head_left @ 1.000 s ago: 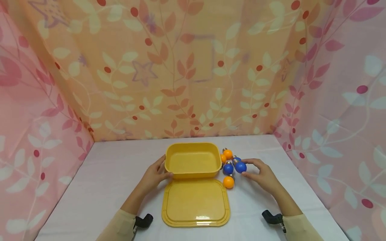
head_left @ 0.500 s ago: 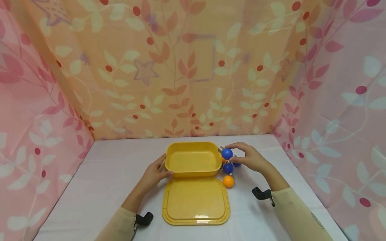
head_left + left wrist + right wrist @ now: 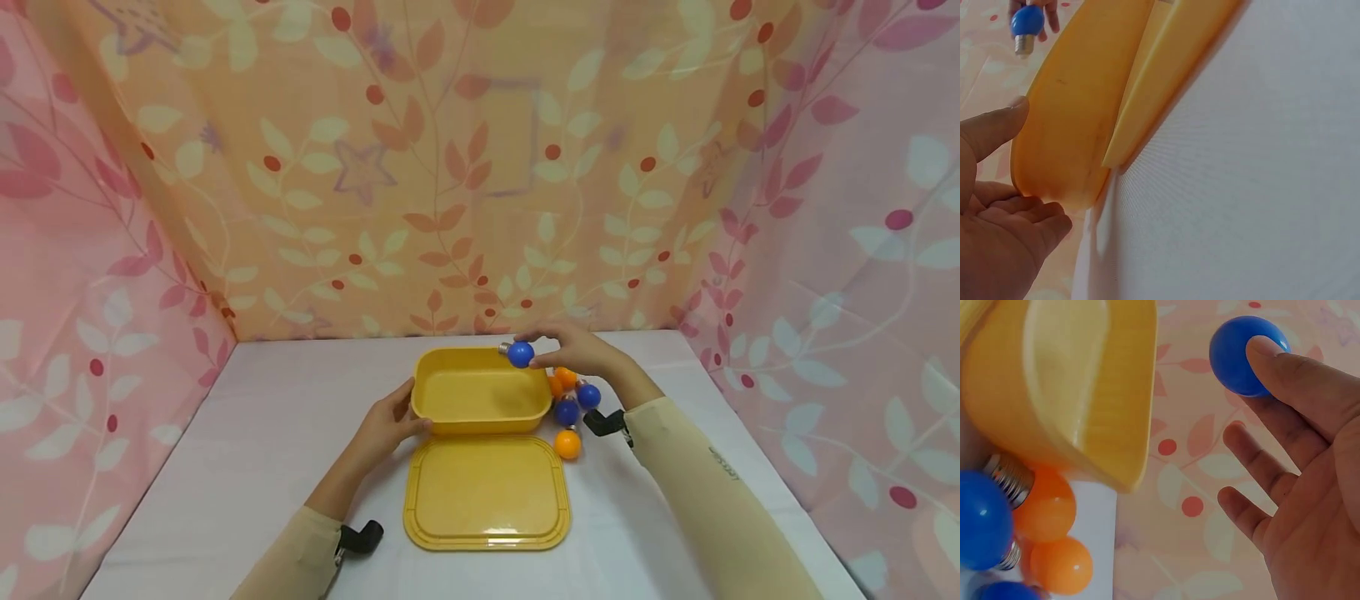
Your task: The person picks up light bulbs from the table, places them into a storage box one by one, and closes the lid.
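Observation:
Between thumb and fingertips, my right hand (image 3: pixel 576 350) pinches a blue light bulb (image 3: pixel 521 355) by its round part, its silver screw base pointing left. The bulb is above the back right of an open yellow plastic box (image 3: pixel 480 427) with nothing in it. In the right wrist view, the thumb lies across the blue bulb (image 3: pixel 1235 359) and two other fingers are spread away from it. My left hand (image 3: pixel 387 427) holds the box's left end, thumb at the front corner and fingers along the side. The left wrist view shows that thumb (image 3: pixel 1007 125) against the box wall (image 3: pixel 1069 106).
A yellow lid (image 3: pixel 487 493) lies flat in front of the box. Right of the box, orange bulbs (image 3: pixel 567 444) and blue bulbs (image 3: pixel 588 395) are clustered on the white tabletop (image 3: pixel 285 400). A patterned curtain (image 3: pixel 450 167) hangs behind and at both sides.
My right hand has carried the blue bulb from the cluster on the right, leftward and back, to over the box. My left hand has stayed at the box's left end.

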`<state>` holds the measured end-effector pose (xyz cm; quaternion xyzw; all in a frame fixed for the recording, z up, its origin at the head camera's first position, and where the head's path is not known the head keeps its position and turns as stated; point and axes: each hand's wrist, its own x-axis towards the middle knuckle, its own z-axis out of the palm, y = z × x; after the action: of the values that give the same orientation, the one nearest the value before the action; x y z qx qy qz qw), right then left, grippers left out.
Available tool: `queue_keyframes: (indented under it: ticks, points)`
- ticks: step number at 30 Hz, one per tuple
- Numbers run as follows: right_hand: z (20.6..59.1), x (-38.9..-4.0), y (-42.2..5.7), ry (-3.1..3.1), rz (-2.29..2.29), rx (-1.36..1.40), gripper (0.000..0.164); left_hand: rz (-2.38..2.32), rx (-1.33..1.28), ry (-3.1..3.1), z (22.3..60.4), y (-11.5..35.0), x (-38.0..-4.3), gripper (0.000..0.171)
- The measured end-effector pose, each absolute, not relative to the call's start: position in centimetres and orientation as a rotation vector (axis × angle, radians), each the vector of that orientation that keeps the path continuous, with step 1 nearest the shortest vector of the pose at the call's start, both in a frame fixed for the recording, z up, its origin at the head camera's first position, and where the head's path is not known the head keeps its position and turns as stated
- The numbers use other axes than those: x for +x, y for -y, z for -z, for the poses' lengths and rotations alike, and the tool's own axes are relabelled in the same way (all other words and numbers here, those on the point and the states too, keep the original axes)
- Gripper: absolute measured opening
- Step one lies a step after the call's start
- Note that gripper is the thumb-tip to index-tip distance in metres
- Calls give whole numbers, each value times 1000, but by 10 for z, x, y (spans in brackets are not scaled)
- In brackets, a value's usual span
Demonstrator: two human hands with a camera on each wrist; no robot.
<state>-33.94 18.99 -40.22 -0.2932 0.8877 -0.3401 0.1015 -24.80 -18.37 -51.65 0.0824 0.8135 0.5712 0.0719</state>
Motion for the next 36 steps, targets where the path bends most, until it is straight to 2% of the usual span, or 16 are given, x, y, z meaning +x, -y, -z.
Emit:
queue_keyframes:
  ticks: [13, 36]
  points:
    - [413, -365, -138, -2473, 904, -1003, 41, -1841, 249, -2308, 527, 183, -239, 106]
    - [434, -400, -63, -2422, 615, -1153, 38, -1857, 269, -2307, 517, 184, -249, 93]
